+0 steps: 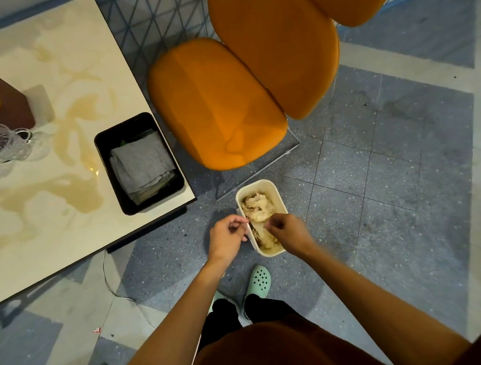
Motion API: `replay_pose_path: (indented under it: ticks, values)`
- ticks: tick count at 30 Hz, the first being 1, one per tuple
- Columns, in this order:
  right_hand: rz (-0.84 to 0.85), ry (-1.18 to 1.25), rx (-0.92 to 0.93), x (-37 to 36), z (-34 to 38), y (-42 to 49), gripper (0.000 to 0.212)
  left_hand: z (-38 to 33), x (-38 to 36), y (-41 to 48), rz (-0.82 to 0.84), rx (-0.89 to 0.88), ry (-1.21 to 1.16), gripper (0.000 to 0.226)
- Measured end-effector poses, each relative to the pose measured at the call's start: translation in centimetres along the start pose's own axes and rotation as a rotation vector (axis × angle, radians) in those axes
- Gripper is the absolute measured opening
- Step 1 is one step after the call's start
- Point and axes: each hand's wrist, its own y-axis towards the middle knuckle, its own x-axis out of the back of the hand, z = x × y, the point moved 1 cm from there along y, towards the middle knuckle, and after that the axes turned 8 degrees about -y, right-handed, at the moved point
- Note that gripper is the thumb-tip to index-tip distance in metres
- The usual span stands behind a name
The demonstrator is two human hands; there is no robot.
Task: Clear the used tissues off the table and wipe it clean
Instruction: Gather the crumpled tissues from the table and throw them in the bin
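Used tissues lie crumpled in the white bin on the grey tiled floor, near the corner of the stained table. The left hand and the right hand hover over the bin with fingers curled. Whether they grip anything, I cannot tell.

Both our arms bare, reaching forward and down. Our left forearm and right forearm angle inward. Left hand: fingers curled, thumb tip against forefinger. Right hand: back up, fingers tucked under. Hands close together, not touching. Honestly can't tell if either grips anything.
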Motion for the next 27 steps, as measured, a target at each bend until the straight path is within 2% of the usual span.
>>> replay_pose_path:
  ticks: [7,12,17,27]
  values:
    - [-0.036,-0.012,0.146,0.9,2.9,-1.6,0.01,-2.1,1.4,-2.3,-0.033,-0.073,-0.042,0.012]
    - [-0.027,-0.099,0.39,0.9,5.9,-2.5,0.008,-2.4,3.9,-4.4,-0.075,-0.144,0.018,0.023]
    - [0.015,-0.118,0.585,0.2,9.7,-3.4,0.008,-2.5,8.4,-7.4,-0.223,-0.201,0.09,0.02]
    - [0.131,-0.282,0.832,-4.0,18.1,-5.3,0.014,-0.6,15.7,-13.6,-0.453,-0.236,-0.023,0.025]
